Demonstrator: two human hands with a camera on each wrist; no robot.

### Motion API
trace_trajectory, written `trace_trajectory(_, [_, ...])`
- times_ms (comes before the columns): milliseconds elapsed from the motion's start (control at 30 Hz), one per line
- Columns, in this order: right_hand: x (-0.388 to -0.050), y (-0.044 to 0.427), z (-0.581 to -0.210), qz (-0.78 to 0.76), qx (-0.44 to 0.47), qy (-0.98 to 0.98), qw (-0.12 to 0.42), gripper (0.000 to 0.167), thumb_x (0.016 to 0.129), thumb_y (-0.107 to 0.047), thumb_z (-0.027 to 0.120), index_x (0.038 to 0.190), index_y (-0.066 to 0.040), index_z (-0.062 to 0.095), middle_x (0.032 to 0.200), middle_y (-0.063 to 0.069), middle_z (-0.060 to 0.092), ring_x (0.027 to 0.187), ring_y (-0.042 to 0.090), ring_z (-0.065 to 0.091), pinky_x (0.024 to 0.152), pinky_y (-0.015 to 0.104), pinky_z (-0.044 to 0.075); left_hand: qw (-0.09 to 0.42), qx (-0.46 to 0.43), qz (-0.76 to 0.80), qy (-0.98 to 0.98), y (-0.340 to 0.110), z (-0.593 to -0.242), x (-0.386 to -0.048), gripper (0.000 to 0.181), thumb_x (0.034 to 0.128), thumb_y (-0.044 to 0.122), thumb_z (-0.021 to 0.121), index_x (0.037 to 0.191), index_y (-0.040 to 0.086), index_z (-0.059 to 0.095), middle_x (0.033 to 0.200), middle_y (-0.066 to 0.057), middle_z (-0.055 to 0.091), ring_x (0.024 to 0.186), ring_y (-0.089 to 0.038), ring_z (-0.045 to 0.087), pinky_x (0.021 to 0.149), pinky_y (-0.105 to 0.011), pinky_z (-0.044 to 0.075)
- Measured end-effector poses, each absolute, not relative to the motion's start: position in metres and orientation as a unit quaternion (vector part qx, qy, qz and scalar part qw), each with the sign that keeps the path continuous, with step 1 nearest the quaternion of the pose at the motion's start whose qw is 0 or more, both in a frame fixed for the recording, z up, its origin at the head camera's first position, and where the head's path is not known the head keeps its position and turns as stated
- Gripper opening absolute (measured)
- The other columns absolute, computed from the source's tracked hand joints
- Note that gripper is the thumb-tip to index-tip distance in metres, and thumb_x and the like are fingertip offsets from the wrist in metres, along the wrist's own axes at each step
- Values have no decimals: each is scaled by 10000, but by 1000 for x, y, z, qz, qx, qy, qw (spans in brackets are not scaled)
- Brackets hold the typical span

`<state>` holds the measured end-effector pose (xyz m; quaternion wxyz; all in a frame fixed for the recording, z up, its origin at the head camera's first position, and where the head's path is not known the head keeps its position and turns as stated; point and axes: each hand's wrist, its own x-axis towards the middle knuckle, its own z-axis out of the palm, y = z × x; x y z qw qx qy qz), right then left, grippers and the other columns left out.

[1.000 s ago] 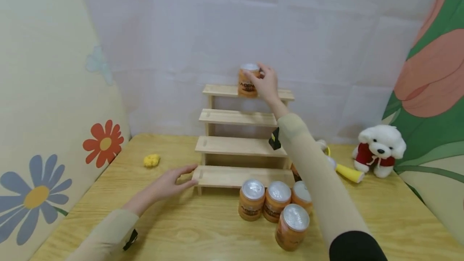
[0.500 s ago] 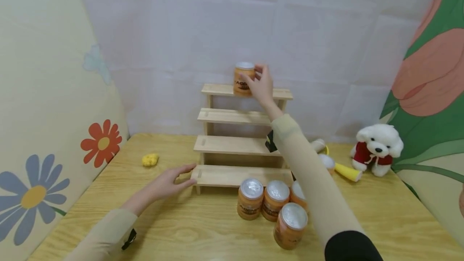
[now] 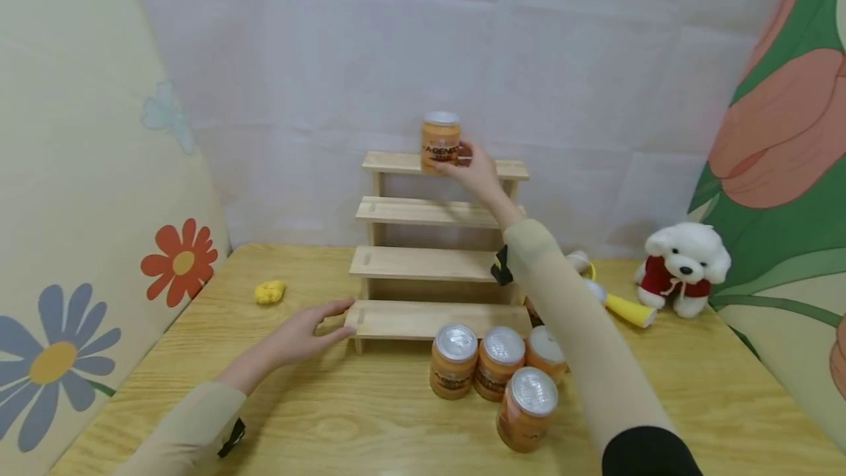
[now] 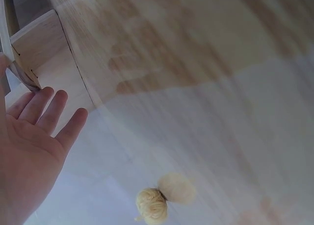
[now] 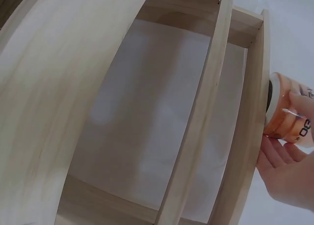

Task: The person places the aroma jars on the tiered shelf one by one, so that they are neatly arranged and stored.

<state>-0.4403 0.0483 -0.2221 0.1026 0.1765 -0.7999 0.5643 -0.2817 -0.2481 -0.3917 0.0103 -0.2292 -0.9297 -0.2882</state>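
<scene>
An orange can [image 3: 440,141] with a silver lid stands upright on the top step of a wooden tiered shelf [image 3: 416,263]. My right hand [image 3: 477,171] holds its lower right side, thumb at the front and fingers behind. The right wrist view shows the can [image 5: 289,110] at the edge of the top board, thumb along its side. My left hand [image 3: 307,333] touches the left end of the lowest step with relaxed, nearly straight fingers; in the left wrist view its fingertips meet the shelf's end board [image 4: 27,78].
Several orange cans [image 3: 454,362] stand in front of the shelf's right half, one nearest me [image 3: 526,410]. A yellow lump [image 3: 269,291] lies left. Right of the shelf are a yellow cone-shaped thing [image 3: 629,310] and a white plush dog [image 3: 687,270]. A white cloth hangs behind.
The can has shifted slightly left along the top step. My right hand has slid from its upper part down to its lower right side. The left hand stays at the lowest step.
</scene>
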Motion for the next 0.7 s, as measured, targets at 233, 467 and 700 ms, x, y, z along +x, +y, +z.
trace_trajectory(233, [-445, 41, -225, 561, 178, -798, 129, 673, 825, -171, 730, 1388, -8, 400, 1319, 171, 529, 1181, 278, 547, 996, 301, 481, 14, -231, -285, -930, -246, -392, -282, 663, 938, 477, 506, 1419, 34, 396, 1396, -175, 476, 1249, -368, 479, 1017, -554, 411])
trace_trajectory(467, [-444, 28, -227, 541, 166, -809, 157, 610, 845, -200, 712, 1359, -14, 441, 1328, 164, 533, 1182, 270, 559, 968, 280, 501, 14, -235, -284, -929, -245, -391, -280, 653, 937, 459, 519, 1416, 32, 401, 1386, -184, 484, 1242, -373, 484, 1003, -554, 425])
trace_trajectory(700, [-440, 21, -229, 499, 136, -837, 180, 577, 865, -317, 678, 1337, -58, 471, 1313, 111, 551, 1183, 231, 543, 984, 301, 485, 3, -241, -291, -926, -241, -390, -280, 655, 943, 459, 507, 1424, 31, 387, 1402, -178, 468, 1255, -371, 471, 1011, -554, 417])
